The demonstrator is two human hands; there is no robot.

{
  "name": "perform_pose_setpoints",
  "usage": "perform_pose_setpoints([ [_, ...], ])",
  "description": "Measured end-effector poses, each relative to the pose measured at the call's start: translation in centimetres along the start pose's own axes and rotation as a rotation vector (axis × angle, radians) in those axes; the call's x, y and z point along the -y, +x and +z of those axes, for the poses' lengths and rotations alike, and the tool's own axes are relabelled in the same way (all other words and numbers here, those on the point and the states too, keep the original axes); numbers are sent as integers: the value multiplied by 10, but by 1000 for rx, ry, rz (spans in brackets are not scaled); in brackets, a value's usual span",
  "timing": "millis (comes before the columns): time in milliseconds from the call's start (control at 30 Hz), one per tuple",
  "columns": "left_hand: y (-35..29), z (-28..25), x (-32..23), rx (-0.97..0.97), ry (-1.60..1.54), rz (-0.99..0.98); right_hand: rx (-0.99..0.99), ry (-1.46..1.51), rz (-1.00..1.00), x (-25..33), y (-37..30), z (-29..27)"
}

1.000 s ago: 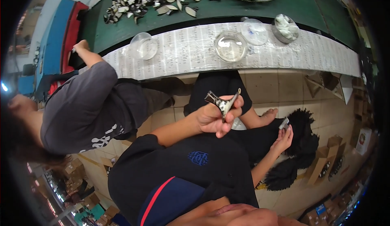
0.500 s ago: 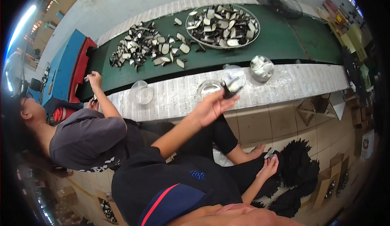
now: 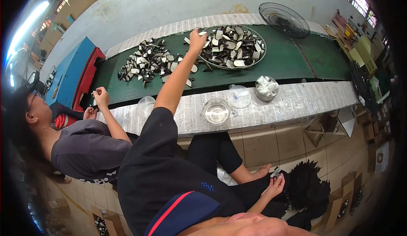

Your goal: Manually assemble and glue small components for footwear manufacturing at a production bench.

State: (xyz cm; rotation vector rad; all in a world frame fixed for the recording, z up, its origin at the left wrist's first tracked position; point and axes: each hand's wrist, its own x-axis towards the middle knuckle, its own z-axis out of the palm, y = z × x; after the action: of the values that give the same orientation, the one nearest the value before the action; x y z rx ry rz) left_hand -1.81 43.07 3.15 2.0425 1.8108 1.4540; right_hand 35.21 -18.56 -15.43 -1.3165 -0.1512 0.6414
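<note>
My left hand (image 3: 197,40) reaches far across the green belt, at the left rim of a wide round wire basket (image 3: 262,61). Its fingers are closed at a small white-faced piece (image 3: 203,34); the fingertips are partly hidden. Curved black-and-white pieces (image 3: 227,45) fill the basket in a heap. More such pieces (image 3: 142,63) lie loose on the belt to its left. Low at the right, beside my leg, my right hand (image 3: 273,188) pinches a small grey metallic piece (image 3: 276,172), too small to name more exactly.
On the paper-covered ledge (image 3: 296,102) stand a clear bowl (image 3: 216,111), a clear lid (image 3: 239,96) and a tub of white wads (image 3: 266,88). A co-worker (image 3: 91,140) sits at left, near a clear container (image 3: 146,107). A black wire grille (image 3: 284,20) lies at back right; black ragged material (image 3: 308,185) lies below.
My left hand has moved from above the ledge, with a black-and-white piece, up and away to the basket's left rim. My right hand still holds the grey piece, slightly lower.
</note>
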Motion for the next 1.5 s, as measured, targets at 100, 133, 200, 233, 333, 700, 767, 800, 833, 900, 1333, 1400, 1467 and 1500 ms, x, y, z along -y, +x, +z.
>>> perform_pose_setpoints([
  [100,-41,-8,93,179,273,-104,-2,18,25,-6,6,0],
  [133,-65,-2,103,265,357,-132,-17,18,17,-5,7,-4],
  [200,-108,11,103,438,477,-120,-63,-16,33,-3,4,-13],
  [233,-122,15,99,518,518,-84,-75,-12,26,-1,2,-15],
  [333,-134,2,109,392,503,-13,-25,-18,23,-1,5,-7],
  [700,-216,-91,6,-200,80,-61,-40,-84,29,-9,1,-15],
  [767,-260,-120,-12,-158,168,-88,3,-102,44,-6,2,-2],
  [800,-278,-132,-23,-103,234,-90,8,-137,45,-4,2,3],
  [833,-293,-133,-36,-13,295,-106,-11,-174,34,0,0,1],
  [900,-322,-138,-42,204,321,-89,23,-192,42,-2,3,0],
  [1333,-342,-131,4,294,87,-16,37,-225,26,-2,5,8],
  [1400,-337,-136,11,215,104,49,35,-178,172,0,3,14],
  [1467,-330,-162,5,248,-104,-188,136,-104,172,14,-7,44],
  [1500,-331,-175,5,292,-310,-420,194,-92,168,26,-15,70],
])
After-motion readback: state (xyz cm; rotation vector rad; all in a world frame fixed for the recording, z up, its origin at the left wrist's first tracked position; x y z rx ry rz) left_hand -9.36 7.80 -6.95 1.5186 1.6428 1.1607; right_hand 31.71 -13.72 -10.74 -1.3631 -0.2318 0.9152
